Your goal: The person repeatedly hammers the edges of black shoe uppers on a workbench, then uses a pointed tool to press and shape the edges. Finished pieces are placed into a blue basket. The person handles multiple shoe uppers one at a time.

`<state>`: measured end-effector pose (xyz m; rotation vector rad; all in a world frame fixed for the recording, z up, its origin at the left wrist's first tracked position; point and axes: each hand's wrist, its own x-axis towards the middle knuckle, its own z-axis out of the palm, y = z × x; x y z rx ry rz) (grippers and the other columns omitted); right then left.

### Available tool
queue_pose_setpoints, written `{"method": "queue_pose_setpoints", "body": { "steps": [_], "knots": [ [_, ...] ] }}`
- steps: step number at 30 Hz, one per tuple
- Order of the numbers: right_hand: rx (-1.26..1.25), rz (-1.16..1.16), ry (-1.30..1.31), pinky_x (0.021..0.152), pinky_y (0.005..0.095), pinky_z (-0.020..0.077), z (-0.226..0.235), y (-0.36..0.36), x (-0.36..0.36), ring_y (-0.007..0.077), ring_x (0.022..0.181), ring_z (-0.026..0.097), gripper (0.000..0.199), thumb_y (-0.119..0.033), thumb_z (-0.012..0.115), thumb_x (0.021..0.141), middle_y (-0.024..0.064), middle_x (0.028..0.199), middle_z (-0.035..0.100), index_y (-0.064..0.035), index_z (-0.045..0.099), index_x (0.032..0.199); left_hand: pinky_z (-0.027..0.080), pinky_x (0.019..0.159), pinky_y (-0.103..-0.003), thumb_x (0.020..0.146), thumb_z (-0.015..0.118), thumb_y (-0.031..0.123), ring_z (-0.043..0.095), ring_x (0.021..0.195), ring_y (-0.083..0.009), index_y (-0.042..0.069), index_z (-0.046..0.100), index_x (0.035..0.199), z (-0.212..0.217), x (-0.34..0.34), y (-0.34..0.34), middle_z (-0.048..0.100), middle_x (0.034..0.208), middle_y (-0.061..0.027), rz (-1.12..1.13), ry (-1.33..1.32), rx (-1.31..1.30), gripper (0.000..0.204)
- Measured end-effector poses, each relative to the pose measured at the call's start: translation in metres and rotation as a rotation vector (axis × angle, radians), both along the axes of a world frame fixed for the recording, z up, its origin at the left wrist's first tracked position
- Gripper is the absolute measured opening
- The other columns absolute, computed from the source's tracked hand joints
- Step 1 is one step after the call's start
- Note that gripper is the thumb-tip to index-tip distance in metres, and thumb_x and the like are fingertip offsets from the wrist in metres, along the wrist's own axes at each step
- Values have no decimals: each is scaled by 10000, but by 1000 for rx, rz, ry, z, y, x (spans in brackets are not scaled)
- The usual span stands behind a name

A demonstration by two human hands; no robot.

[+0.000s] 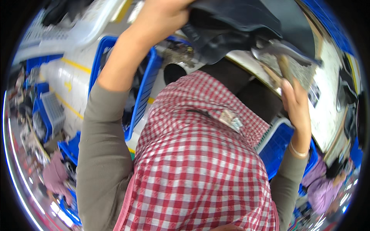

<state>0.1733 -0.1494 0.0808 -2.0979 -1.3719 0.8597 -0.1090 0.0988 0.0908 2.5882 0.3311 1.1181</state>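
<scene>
1. Left of the checked apron (200,161), a blue basket (145,90) stands on the floor, the left forearm crossing above it.

2. Beyond the apron, upper left, the left hand (167,15) is at the edge of the dark sheet material (250,17). Its fingertips are cut off by the frame, so I cannot tell whether it grips. If its hold is loose, the material could slip or fold; fingers near a strike might be hit.

3. The material lies directly beyond the apron, its lower edge sagging toward it in loose folds. A blow there could land on a crease and mark it, I judge.

4. Beyond the apron, upper right, is the hammer-like tool (284,66). A swerving swing might let the curved metal head catch the material. The handle's long axis runs away from the apron, leaning slightly left; the head lies across it, its narrow end pointing right.

5. Right of the apron, the right hand (296,100) has its fingers wrapped around the wooden handle, beside the white worktable (327,111). A slackening grip could twist the head.
</scene>
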Motion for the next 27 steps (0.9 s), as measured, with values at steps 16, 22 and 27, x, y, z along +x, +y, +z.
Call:
{"method": "queue_pose_setpoints", "body": {
  "steps": [16,22,27],
  "knots": [
    [166,113,-905,786,468,524,-41,129,-14,398,923,693,355,-429,598,1022,170,982,728,-107,616,1169,397,1171,-461,835,698,-65,444,1430,-401,89,509,1467,-312,-312,-196,478,1525,-210,934,488,-546,677],
    [249,84,-1029,758,458,540,-82,167,1,369,902,704,344,-430,594,1027,143,1029,729,-121,629,1172,535,961,-480,956,668,276,676,1124,-392,48,718,1212,-498,-174,-123,720,1187,-194,465,884,-1129,346],
    [341,126,-1138,716,445,553,-90,174,0,333,864,708,276,-366,634,1014,124,999,718,-116,632,1131,544,902,-513,933,601,650,678,1052,-459,-40,765,969,-622,-110,-118,715,1049,-287,298,1111,-1355,710]
  ]
}}
